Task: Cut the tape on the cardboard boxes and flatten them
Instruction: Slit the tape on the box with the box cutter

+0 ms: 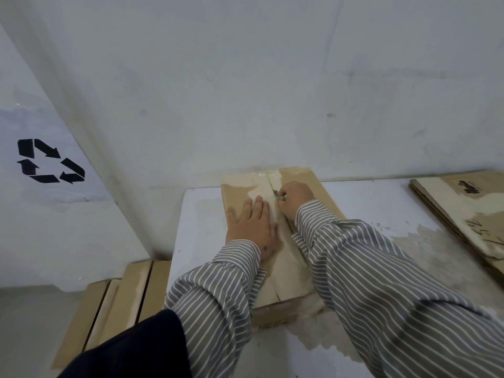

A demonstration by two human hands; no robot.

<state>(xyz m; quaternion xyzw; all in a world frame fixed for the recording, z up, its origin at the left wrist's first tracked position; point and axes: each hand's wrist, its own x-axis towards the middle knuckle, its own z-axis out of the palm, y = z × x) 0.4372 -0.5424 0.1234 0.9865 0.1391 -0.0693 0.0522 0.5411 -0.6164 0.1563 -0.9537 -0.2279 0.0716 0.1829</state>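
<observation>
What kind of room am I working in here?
Probably a recycling or packing back room: a white panel with a recycling symbol at left, flattened cardboard stacked on the white table, and a taped box being cut open against a bare wall.

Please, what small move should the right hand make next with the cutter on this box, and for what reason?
Probably draw the cutter along the taped seam, which direction I cannot tell. The right hand grips it with the blade at the seam near the far end of the box, and the left hand presses flat beside the seam, steadying it. The flaps look closed.
</observation>
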